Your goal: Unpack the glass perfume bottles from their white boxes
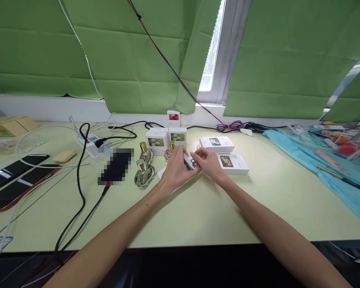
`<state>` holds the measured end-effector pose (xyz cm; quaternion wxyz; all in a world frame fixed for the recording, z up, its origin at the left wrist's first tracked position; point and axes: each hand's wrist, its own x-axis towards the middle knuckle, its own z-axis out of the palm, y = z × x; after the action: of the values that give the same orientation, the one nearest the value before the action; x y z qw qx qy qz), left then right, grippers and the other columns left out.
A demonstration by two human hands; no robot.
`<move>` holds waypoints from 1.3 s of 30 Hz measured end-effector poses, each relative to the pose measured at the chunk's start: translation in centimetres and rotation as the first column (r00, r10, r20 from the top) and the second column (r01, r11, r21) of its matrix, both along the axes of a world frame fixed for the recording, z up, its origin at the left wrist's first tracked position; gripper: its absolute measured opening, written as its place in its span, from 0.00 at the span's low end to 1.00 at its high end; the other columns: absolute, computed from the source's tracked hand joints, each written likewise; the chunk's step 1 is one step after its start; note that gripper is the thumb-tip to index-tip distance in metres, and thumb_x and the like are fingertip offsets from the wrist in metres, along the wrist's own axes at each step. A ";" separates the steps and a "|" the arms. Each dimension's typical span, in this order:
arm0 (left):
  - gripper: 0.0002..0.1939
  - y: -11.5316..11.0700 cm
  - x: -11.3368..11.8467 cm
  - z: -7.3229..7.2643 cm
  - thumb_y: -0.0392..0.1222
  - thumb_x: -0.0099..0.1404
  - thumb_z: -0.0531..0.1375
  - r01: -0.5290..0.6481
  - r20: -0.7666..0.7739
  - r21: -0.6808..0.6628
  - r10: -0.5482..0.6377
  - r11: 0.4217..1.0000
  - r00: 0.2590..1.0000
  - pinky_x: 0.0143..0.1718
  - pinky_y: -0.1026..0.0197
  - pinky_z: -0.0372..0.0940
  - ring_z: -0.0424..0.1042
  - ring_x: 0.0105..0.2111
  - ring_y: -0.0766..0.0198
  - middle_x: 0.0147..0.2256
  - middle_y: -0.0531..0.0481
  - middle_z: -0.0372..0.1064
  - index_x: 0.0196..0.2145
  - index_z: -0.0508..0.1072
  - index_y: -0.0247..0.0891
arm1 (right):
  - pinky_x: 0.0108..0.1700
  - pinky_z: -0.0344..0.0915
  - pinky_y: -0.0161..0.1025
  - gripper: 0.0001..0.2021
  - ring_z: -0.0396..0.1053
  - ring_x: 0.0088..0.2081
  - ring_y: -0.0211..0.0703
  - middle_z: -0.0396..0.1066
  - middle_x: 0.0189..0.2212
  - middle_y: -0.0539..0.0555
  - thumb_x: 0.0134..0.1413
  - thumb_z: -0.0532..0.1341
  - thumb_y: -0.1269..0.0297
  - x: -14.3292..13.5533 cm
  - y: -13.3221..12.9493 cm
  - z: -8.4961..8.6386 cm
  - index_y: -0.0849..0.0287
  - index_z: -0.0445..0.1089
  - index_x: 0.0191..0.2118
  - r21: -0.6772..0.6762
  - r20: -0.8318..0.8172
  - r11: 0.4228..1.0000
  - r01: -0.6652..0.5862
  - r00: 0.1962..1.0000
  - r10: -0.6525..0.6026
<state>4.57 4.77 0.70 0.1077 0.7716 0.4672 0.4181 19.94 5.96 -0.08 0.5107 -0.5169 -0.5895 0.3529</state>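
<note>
My left hand (177,169) is wrapped round a small white box (187,161) and holds it tilted above the table. At the box's right end, the fingers of my right hand (208,161) are pinched together. A small shiny bit shows at their tips, too small to name. Under my left hand lies a flat white thing (161,173), mostly hidden. Left of it stand two glass perfume bottles, one with a silver cap (144,176) and one with a gold cap (147,154). Another gold-capped bottle (169,153) is partly behind my left hand.
White picture boxes (157,141) stand behind the bottles; two more white boxes (235,165) (218,144) lie at right. A power strip (90,146), black cables (80,172) and phone-like slabs (27,184) occupy the left. Blue plastic sheeting (306,160) with clutter covers the right side.
</note>
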 end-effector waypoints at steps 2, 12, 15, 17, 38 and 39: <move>0.27 0.0 0.0 0.0 0.47 0.53 0.71 0.003 0.004 0.002 -0.003 1.000 1.000 0.34 0.59 0.58 0.63 0.35 0.60 0.36 0.52 0.60 0.36 0.54 0.43 | 0.28 0.66 0.37 0.17 0.69 0.26 0.41 0.71 0.23 0.50 0.52 0.66 0.46 0.0 0.0 0.0 0.56 0.70 0.29 -0.001 -0.004 1.000 -0.002 1.000 0.002; 0.28 0.0 0.0 0.0 0.48 0.53 0.71 0.004 -0.007 -0.004 -0.004 1.000 1.000 0.34 0.59 0.59 0.63 0.36 0.60 0.37 0.52 0.61 0.36 0.54 0.43 | 0.29 0.68 0.38 0.16 0.71 0.27 0.43 0.71 0.23 0.51 0.52 0.65 0.47 0.0 0.2 -0.2 0.56 0.70 0.29 -0.012 -0.010 1.000 0.001 1.000 -0.002; 0.27 0.0 0.0 0.0 0.48 0.54 0.71 0.001 -0.012 -0.001 -0.001 1.000 1.000 0.34 0.59 0.59 0.64 0.36 0.60 0.37 0.51 0.61 0.37 0.55 0.43 | 0.29 0.68 0.38 0.16 0.72 0.28 0.43 0.71 0.23 0.51 0.52 0.65 0.47 0.0 0.2 -0.2 0.56 0.70 0.29 -0.012 -0.011 1.000 -0.002 1.000 0.002; 0.27 0.0 0.0 0.0 0.48 0.54 0.71 0.000 -0.014 -0.002 0.000 1.000 1.000 0.34 0.59 0.58 0.64 0.36 0.60 0.37 0.51 0.61 0.37 0.55 0.43 | 0.29 0.67 0.38 0.16 0.71 0.27 0.43 0.71 0.22 0.50 0.52 0.66 0.48 0.0 0.1 -0.1 0.56 0.70 0.29 -0.013 -0.015 1.000 -0.002 1.000 0.002; 0.27 0.0 -0.1 0.1 0.48 0.53 0.71 0.018 0.009 0.024 -0.019 1.000 1.000 0.35 0.58 0.59 0.64 0.36 0.60 0.37 0.51 0.61 0.37 0.55 0.43 | 0.33 0.66 0.39 0.11 0.70 0.29 0.42 0.73 0.26 0.51 0.53 0.64 0.54 0.0 0.0 0.2 0.57 0.71 0.30 0.015 0.038 0.999 0.044 0.998 -0.045; 0.27 0.0 -0.1 0.1 0.47 0.52 0.71 0.025 0.016 0.029 -0.026 0.999 1.000 0.35 0.58 0.59 0.64 0.36 0.60 0.37 0.52 0.61 0.37 0.55 0.43 | 0.34 0.66 0.39 0.11 0.70 0.29 0.42 0.73 0.27 0.52 0.53 0.64 0.54 0.0 0.0 0.2 0.57 0.71 0.30 0.020 0.040 0.998 0.054 0.998 -0.055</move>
<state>4.50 4.78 0.85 0.1059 0.7755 0.4503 0.4297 19.97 5.99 0.14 0.5127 -0.5351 -0.5888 0.3228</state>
